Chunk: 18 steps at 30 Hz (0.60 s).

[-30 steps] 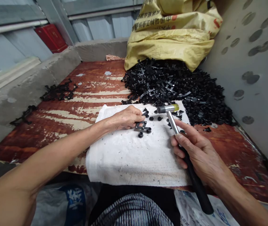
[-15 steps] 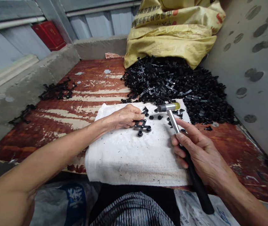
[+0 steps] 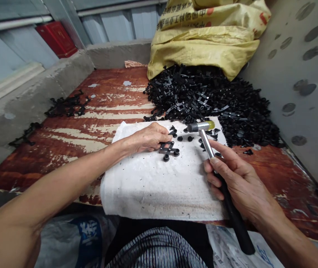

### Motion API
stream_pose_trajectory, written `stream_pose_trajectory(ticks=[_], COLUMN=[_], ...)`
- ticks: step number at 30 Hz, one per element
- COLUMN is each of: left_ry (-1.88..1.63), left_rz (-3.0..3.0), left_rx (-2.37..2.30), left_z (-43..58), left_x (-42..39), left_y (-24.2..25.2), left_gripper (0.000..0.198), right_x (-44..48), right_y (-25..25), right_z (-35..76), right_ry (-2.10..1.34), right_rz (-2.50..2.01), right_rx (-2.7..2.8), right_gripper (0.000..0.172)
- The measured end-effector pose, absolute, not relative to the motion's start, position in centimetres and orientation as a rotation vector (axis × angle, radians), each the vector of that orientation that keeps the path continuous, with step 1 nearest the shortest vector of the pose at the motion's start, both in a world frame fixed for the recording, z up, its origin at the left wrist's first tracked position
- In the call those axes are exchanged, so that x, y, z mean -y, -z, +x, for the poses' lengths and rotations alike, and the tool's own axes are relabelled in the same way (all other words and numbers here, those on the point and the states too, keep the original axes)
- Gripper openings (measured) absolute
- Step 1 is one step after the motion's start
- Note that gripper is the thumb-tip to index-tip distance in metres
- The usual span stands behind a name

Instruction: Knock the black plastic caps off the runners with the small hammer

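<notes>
My left hand (image 3: pixel 147 138) rests on a white cloth pad (image 3: pixel 153 186), fingers curled and pressed on a black cross-shaped plastic part (image 3: pixel 169 149) with small round caps at its ends. My right hand (image 3: pixel 233 182) is wrapped round the black handle of a small hammer (image 3: pixel 207 143). The hammer's metal head with a yellow tip hovers at the cloth's far edge, right of the part. A few loose black caps (image 3: pixel 189 138) lie on the cloth between both hands.
A big heap of black plastic parts (image 3: pixel 217 100) spills from a yellow sack (image 3: pixel 206 41) at the back right. Smaller piles (image 3: pixel 66 106) lie at the left of the worn red board (image 3: pixel 105 96). A grey wall (image 3: pixel 301 93) rises on the right.
Hardly anything has moved. The view has shifted slightly; both hands, the hammer and the cross-shaped part stay in nearly the same spots.
</notes>
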State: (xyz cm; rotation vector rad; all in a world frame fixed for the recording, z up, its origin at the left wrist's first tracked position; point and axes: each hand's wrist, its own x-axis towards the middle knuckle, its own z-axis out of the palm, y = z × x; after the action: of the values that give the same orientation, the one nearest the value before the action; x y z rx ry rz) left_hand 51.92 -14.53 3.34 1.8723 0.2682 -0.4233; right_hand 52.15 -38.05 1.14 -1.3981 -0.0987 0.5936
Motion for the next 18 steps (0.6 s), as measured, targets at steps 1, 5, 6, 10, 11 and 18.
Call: stream_pose_trajectory(ticks=[1, 5, 6, 10, 11, 18], left_ry=[0.416, 0.431, 0.430, 0.379, 0.379, 0.333], left_rz=[1.924, 2.060, 2.056, 2.030, 2.026, 2.055], left_rx=[-0.266, -0.285, -0.293, -0.286, -0.284, -0.296], left_z=[51.9, 52.0, 52.0, 52.2, 52.2, 52.1], left_x=[14.7, 15.1, 15.2, 15.4, 15.5, 15.6], left_y=[-3.4, -3.9, -4.0, -4.3, -4.4, -4.3], left_gripper=[0.033, 0.033, 0.033, 0.036, 0.035, 0.031], right_x=[38.1, 38.0, 37.9, 37.9, 37.9, 37.0], right_y=[-1.1, -1.2, -1.2, -1.6, -1.7, -2.9], right_z=[52.1, 52.1, 52.1, 52.3, 52.5, 53.9], right_ry=[-0.596, -0.605, -0.612, -0.624, -0.608, -0.064], right_rz=[-1.398, -1.413, -1.421, -1.511, -1.572, -2.056], right_rx=[0.101, 0.089, 0.081, 0.105, 0.148, 0.778], right_gripper=[0.058, 0.063, 0.065, 0.070, 0.067, 0.049])
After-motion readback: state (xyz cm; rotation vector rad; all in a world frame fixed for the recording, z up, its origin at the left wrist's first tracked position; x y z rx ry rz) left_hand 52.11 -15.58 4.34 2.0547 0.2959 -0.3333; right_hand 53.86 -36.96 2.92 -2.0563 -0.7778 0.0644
